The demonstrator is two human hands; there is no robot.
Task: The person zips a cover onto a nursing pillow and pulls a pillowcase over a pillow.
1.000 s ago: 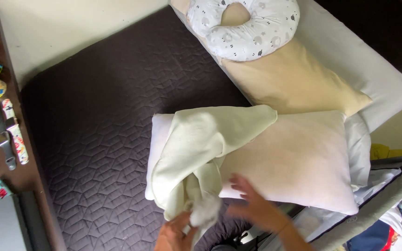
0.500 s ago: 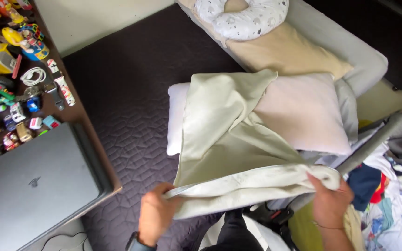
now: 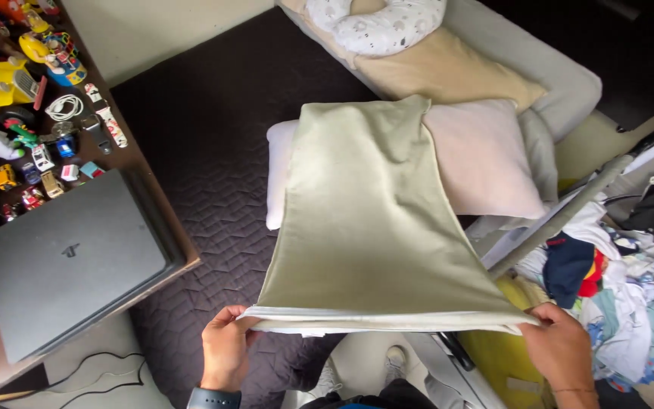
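The left hand (image 3: pixel 225 354) is closed on one near corner of a pale green pillowcase (image 3: pixel 372 220), thumb and fingers pinching the open hem, and the right hand (image 3: pixel 562 350) has the opposite corner gripped the same way, so the cloth is stretched taut between them. The pillowcase hangs in the air in front of the person, its open mouth at the hands and its closed end reaching out over the white pillow (image 3: pixel 486 155) on the bed. It looks smooth and flat, a plain soft fabric with a paler inner layer showing along the hem, narrowing toward the far end. Judging from this, the case is spread and held ready, yet the pillow lies bare underneath, not inside it; whether the case goes on that pillow or gets folded, that step is not done. The pillow rests on a dark quilted mattress (image 3: pixel 213 151). Beyond it sit a tan pillow (image 3: pixel 448 72) and a white ring-shaped cushion (image 3: pixel 380 26) with small dark prints. To the left, a wooden table (image 3: pixel 134 174) carries a flat grey console (image 3: pixel 70 257), a coiled white cable (image 3: pixel 58 107) and many small toys (image 3: pixel 17 68). To the right, a heap of clothes (image 3: pixel 630 280) lies on the floor.
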